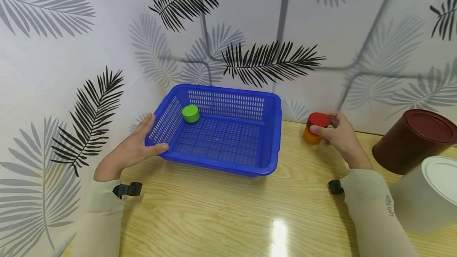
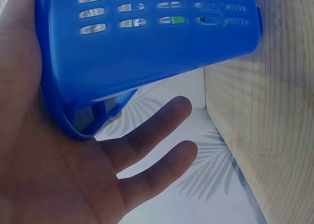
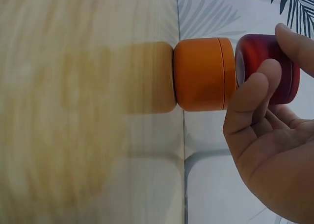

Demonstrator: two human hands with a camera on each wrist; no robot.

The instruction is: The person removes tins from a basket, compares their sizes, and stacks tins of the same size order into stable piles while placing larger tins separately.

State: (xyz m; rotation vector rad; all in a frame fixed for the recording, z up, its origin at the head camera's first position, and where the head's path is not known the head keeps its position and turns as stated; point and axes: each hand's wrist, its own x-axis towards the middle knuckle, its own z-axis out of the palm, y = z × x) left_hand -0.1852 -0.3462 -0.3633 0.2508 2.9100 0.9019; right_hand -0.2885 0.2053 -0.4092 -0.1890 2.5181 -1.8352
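A blue plastic basket with slotted walls stands on the wooden table. Inside it, by the left wall, is a small round green container. My left hand rests against the basket's left corner, fingers spread and fairly straight, thumb at the rim; the left wrist view shows two fingers free of the basket. To the right, my right hand grips a small red canister between thumb and fingers. Directly beneath it an orange canister stands on the table. The red canister tilts slightly against the orange one's top.
At the right stand a large dark-brown canister and a large white canister, the white one beside my right forearm. A white leaf-patterned cloth rises behind the table and along its left side.
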